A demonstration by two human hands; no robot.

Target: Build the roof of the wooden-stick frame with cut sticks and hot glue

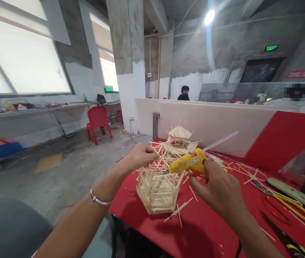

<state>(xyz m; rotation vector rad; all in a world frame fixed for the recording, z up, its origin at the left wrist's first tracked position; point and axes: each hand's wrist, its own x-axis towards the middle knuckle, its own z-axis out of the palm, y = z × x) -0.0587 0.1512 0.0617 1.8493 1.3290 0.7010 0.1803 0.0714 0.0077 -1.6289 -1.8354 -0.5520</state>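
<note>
The right hand [220, 188] grips the glue gun [187, 163]; the left hand [139, 157] seems to pinch the stick house [161, 191], walls up, roof unfinished.

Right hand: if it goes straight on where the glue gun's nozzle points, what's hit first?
Probably the stick frame: the nozzle of the yellow glue gun in the right hand overlaps it in view, though depth between them is unclear.

Left forearm [79, 215] slants from lower left to pinching left grip [141, 156], mid-frame; right forearm [254, 229] rises from lower right to curled right grip [218, 184].
</note>
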